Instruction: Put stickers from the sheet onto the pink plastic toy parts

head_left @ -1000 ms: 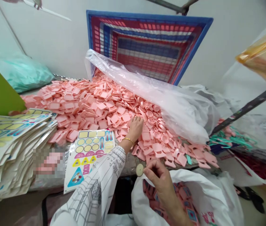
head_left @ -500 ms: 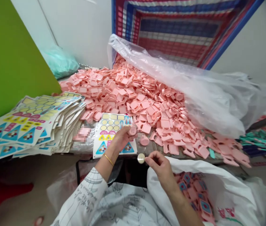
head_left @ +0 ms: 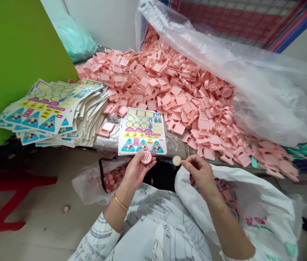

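Note:
In my left hand [head_left: 138, 167] rests a round pink plastic piece [head_left: 146, 157] with slots in its face, held between thumb and fingers. My right hand [head_left: 200, 172] pinches a round cream sticker [head_left: 176, 161] by its edge, to the right of the pink piece and apart from it. Just beyond my hands a sticker sheet [head_left: 142, 131] lies on the table edge, printed with yellow circles, pink half-rounds and blue triangles. Left of this sheet is a single pink square piece with a handle [head_left: 106, 128].
A large heap of pink plastic pieces [head_left: 153, 83] spreads over the table under a clear plastic bag [head_left: 273, 98]. Stacked sticker sheets [head_left: 53, 112] stand at left by a green panel [head_left: 20, 54]. A white sack [head_left: 264, 188] with stickered pieces hangs open at right. A red stool [head_left: 20, 185] stands lower left.
The view has tilted down. My left hand has drawn back from over the sheet toward my body with the pink piece, now slot side up. My right hand still holds the sticker.

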### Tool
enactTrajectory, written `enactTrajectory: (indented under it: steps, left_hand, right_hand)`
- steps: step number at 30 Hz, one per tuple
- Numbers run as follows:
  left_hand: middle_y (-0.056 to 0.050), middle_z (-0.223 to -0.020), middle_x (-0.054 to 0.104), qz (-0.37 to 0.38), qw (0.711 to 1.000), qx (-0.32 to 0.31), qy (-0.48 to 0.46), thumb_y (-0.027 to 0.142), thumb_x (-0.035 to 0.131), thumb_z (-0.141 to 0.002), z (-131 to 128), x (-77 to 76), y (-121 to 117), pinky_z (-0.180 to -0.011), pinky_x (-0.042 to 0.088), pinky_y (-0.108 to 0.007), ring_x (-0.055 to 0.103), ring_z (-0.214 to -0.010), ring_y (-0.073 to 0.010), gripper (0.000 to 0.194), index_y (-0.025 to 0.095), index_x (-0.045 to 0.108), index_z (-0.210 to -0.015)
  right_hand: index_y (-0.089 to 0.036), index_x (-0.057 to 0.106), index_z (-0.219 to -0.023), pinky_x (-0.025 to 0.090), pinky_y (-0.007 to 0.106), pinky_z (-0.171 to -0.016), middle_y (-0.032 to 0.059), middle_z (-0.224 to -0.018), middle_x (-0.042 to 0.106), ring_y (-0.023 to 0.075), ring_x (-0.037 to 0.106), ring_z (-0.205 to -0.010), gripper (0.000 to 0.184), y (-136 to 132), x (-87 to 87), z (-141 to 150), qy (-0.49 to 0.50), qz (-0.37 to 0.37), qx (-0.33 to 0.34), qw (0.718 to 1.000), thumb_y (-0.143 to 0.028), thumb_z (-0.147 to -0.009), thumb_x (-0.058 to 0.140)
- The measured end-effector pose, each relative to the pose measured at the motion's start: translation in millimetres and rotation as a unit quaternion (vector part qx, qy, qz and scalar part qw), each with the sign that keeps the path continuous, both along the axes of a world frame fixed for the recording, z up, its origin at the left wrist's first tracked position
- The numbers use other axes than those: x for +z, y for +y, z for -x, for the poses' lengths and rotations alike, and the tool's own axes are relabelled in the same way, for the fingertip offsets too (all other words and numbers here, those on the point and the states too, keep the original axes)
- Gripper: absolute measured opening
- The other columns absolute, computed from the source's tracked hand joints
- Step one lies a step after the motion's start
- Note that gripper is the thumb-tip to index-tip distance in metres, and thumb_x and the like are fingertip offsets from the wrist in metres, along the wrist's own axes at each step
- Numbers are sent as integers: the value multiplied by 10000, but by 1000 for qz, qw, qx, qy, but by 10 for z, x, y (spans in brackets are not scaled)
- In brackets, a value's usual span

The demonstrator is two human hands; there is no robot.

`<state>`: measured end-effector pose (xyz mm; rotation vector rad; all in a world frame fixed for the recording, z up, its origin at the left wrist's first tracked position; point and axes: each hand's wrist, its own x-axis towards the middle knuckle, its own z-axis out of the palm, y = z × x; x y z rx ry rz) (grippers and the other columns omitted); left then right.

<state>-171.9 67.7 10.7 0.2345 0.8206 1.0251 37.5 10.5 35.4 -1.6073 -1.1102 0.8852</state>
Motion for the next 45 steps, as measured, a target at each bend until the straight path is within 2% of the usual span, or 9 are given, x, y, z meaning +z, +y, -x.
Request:
enactTrajectory:
  steps: [3, 5, 9, 13, 21, 29, 45]
  left_hand:
    - [-189, -1061, 720, 30, 997, -61, -38, 282, 495, -961, 55, 46, -110, -814, 583, -335, 719, -871, -211, 269, 94, 597, -1124]
    - [-186, -1083, 713, 34, 994, -79, -65, 276, 494, -965, 74, 61, -167, -823, 580, -333, 709, -933, -221, 274, 95, 611, -1134]
    - [-127, -1092, 704, 42, 992, -59, -99, 231, 493, -968, 85, 53, -224, -868, 566, -336, 683, -974, -197, 238, 116, 645, -1111]
    - [-118, -1125, 681, 40, 990, -64, -121, 239, 491, -974, 66, 41, -241, -893, 549, -336, 660, -1010, -193, 246, 122, 654, -1116]
    - [-90, -1126, 659, 18, 990, -57, -126, 224, 519, -958, 26, 30, -291, -903, 540, -325, 641, -989, -167, 219, 136, 678, -1080]
    - [-76, -1116, 661, -4, 984, -39, -176, 187, 521, -951, -6, 3, -336, -1018, 483, -343, 628, -1047, -163, 208, 135, 684, -1068]
    - [-71, -1122, 658, 1, 988, -34, -150, 209, 542, -941, -1, 15, -329, -1053, 460, -353, 623, -1061, -163, 202, 145, 685, -1068]
  right_hand:
    - [-201, 577, -710, 358, 236, -540, -34, -632, 515, 108, 438, -576, 342, 6, 33, 96, -76, -14, 65, 995, -503, -762, 728]
    - [-201, 587, -722, 370, 241, -562, -24, -664, 542, 113, 463, -598, 325, 45, 69, 143, -125, -25, 104, 986, -495, -791, 707]
    - [-203, 603, -732, 380, 246, -594, -14, -711, 577, 115, 488, -620, 290, 160, 151, 202, -211, -47, 146, 965, -467, -825, 680]
    - [-205, 591, -720, 369, 245, -604, -19, -721, 594, 114, 513, -635, 261, 234, 180, 280, -268, -50, 185, 944, -424, -834, 673]
    - [-209, 592, -724, 355, 249, -615, -26, -738, 622, 123, 550, -670, 222, 291, 168, 364, -294, -23, 215, 931, -390, -825, 673]
    - [-214, 596, -732, 368, 258, -628, -24, -754, 636, 133, 564, -692, 251, 344, 174, 372, -316, -34, 239, 918, -431, -840, 659]
    - [-215, 605, -745, 362, 255, -620, -17, -761, 651, 139, 577, -685, 232, 372, 122, 388, -333, -30, 238, 912, -416, -846, 659]
